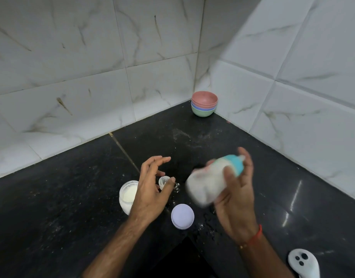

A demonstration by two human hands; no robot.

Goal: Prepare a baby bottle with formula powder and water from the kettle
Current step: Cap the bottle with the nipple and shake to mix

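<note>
right hand [235, 194] grips capped bottle [211, 180], blurred, likely shaking; left hand [152, 189] empty, fingers spread. risk: loose collar leaks, or elbow tips open powder jar [127, 195]

Colours and patterns on the black counter

The counter [72, 197] is black with fine pale flecks and white powder specks. The wall tiles [72, 67] are white with grey and brownish veining. The stacked bowls [204, 103] in the far corner are pink, blue and green, top to bottom. The baby bottle [210, 179] is milky white with a teal collar. The jar [127, 194] holds cream-white powder. The lid [182, 216] is pale lilac. The wrist thread [253, 236] is red-orange.
</note>
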